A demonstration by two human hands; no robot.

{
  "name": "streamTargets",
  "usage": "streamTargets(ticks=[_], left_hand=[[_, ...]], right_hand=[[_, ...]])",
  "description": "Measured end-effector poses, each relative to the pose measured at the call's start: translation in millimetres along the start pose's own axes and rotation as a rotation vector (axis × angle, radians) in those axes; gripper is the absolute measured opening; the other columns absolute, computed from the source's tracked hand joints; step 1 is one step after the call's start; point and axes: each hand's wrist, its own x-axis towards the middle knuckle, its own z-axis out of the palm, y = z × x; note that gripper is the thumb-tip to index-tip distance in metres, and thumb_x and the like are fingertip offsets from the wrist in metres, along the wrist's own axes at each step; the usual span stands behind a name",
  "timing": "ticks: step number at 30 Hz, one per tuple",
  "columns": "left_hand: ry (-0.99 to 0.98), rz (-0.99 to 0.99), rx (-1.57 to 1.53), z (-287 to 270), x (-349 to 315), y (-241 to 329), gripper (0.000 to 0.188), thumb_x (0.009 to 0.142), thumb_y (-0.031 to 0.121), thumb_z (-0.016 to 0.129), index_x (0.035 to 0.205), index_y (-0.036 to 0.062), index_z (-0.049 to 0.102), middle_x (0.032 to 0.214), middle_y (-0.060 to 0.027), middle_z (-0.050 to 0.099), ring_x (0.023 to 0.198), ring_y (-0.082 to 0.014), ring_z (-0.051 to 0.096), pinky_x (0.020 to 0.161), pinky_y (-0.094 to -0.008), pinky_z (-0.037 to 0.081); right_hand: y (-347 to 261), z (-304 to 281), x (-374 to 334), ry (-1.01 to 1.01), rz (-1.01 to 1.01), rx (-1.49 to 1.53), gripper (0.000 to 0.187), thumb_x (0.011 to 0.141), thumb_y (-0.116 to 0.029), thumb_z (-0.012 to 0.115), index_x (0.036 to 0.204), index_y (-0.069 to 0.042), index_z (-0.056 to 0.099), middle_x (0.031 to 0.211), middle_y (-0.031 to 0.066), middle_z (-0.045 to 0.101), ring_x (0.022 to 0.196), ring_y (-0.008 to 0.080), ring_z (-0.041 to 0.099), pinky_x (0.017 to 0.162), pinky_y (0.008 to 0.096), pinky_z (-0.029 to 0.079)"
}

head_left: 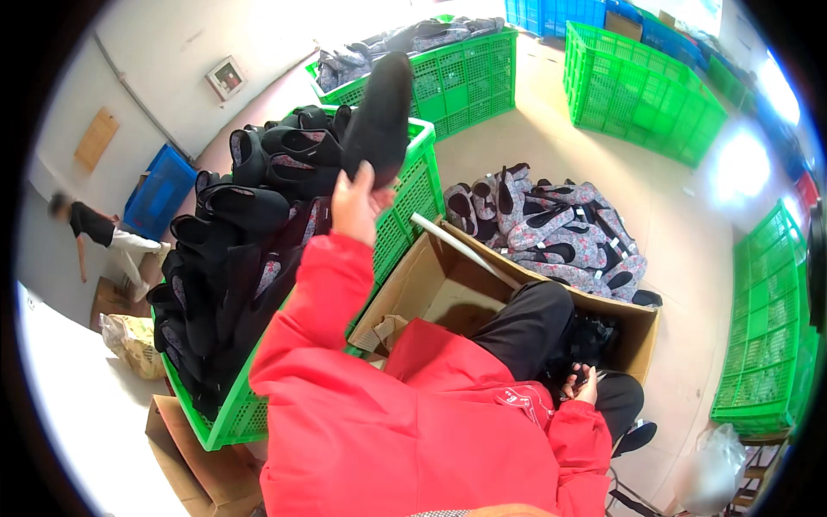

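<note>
My left hand (358, 207) is raised over the basket's edge, its fingers closed round the lower end of a black slipper (379, 112) held upright. Beside it, more black slippers (250, 207) with patterned linings are heaped in a green plastic basket (412, 185). Low over my right thigh, my right hand (581, 385) is closed with curled fingers. Something small and dark seems to be in it, but its kind is too small to make out. A cardboard box (431, 293) stands in front of me, with a pale rod (465, 250) across it and dark things inside.
Grey flowered slippers (560, 228) lie piled on the floor beyond the box. Other green baskets (637, 95) stand at the back and right, one full of slippers. A person (108, 233) bends at the far left. A clear plastic bag (713, 465) hangs at lower right.
</note>
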Motion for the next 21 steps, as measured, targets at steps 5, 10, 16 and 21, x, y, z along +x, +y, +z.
streamTargets(ticks=[5,10,16,21], left_hand=[[0.153,-0.163,0.338,-124,98,-26,0.039,0.094,0.031,0.062,0.117,0.0028,0.049,0.096,-0.0186,0.068,0.067,-0.0201,0.065,0.061,-0.0319,0.056],[0.456,-0.278,0.6,-161,106,-73,0.043,0.095,0.024,0.059,0.121,-0.0072,0.043,0.088,-0.0236,0.069,0.06,-0.0273,0.068,0.049,-0.0332,0.055],[0.639,0.242,1.394,-136,84,-59,0.042,0.088,0.022,0.065,0.122,0.0022,0.051,0.084,-0.0143,0.068,0.073,-0.031,0.067,0.067,-0.0405,0.053],[0.295,0.909,1.741,-100,85,-42,0.043,0.082,0.022,0.07,0.121,0.0074,0.059,0.114,-0.0111,0.061,0.112,-0.0299,0.056,0.093,-0.0419,0.045]], right_hand=[[2,10,-3,0.057,0.034,-0.008,0.028,0.098,-0.037,0.053,0.106,-0.01,0.054,0.089,0.0048,0.067,0.056,0.0131,0.059,0.034,0.023,0.032],[4,2,3,0.101,0.031,-0.038,0.028,0.096,-0.035,0.057,0.109,-0.011,0.054,0.096,0.0059,0.067,0.059,0.0134,0.057,0.037,0.0227,0.031],[4,4,4,0.07,0.054,-0.042,0.027,0.095,-0.033,0.058,0.111,-0.012,0.054,0.093,0.0053,0.068,0.058,0.0132,0.057,0.038,0.0234,0.032],[3,13,-3,0.105,0.072,-0.074,0.024,0.095,-0.032,0.057,0.108,-0.012,0.055,0.091,0.0039,0.067,0.059,0.0132,0.056,0.039,0.0232,0.031]])
